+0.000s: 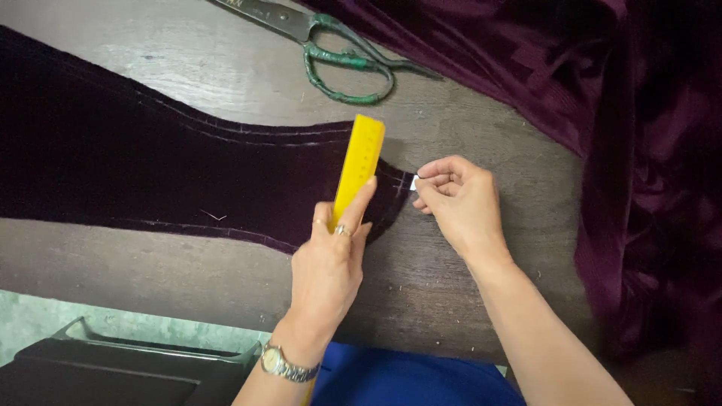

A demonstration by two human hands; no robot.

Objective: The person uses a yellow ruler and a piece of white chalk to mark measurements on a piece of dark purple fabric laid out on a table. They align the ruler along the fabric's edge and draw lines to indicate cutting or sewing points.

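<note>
A cut piece of dark purple velvet (150, 165) lies flat across the wooden table (226, 83), with faint chalk lines near its edges. My left hand (331, 259) presses a yellow ruler (361, 162) upright across the narrow right end of the piece. There is a ring on one finger and a watch on the wrist. My right hand (459, 199) pinches a small white piece of chalk (414, 183) at the velvet's right tip, just right of the ruler.
Large scissors with green-wrapped handles (331, 53) lie at the table's far edge. A heap of the same purple velvet (639, 150) fills the right side. A dark stool or tray (113, 368) sits below the table's near edge.
</note>
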